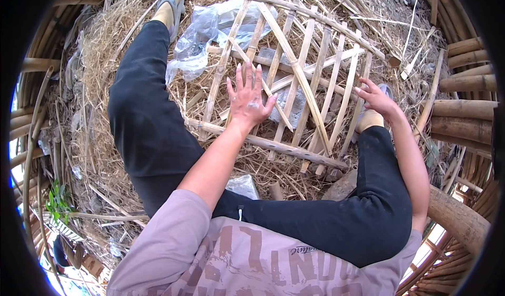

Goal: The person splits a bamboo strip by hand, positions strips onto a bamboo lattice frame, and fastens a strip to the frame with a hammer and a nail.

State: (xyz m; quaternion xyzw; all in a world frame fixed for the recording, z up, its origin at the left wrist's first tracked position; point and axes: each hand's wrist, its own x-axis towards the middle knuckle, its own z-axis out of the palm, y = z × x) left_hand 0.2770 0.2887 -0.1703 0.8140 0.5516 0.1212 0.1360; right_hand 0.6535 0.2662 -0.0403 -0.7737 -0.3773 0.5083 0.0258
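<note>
A lattice of split bamboo slats (pixel 315 75) lies on the straw between my legs, its slats crossing a far rail (pixel 315 16), a middle rail and a near rail (pixel 268 145). My left hand (pixel 247 98) is spread palm down over the lattice's left part, fingers pointing away from me. A thin loose bamboo strip (pixel 279 111) runs diagonally beneath that hand. Over the right end of the lattice, beside my foot, my right hand (pixel 377 98) has its fingers apart and slightly bent, with nothing visible in them. Whether it touches the end slat, I cannot tell.
Clear plastic sheeting (pixel 202 30) lies at the lattice's far left corner. A grey block (pixel 294 102) shows beneath the slats. Dry straw (pixel 100 75) covers the ground. Bamboo poles (pixel 468 114) form walls on both sides, and a thick pole (pixel 457 217) lies near my right hip.
</note>
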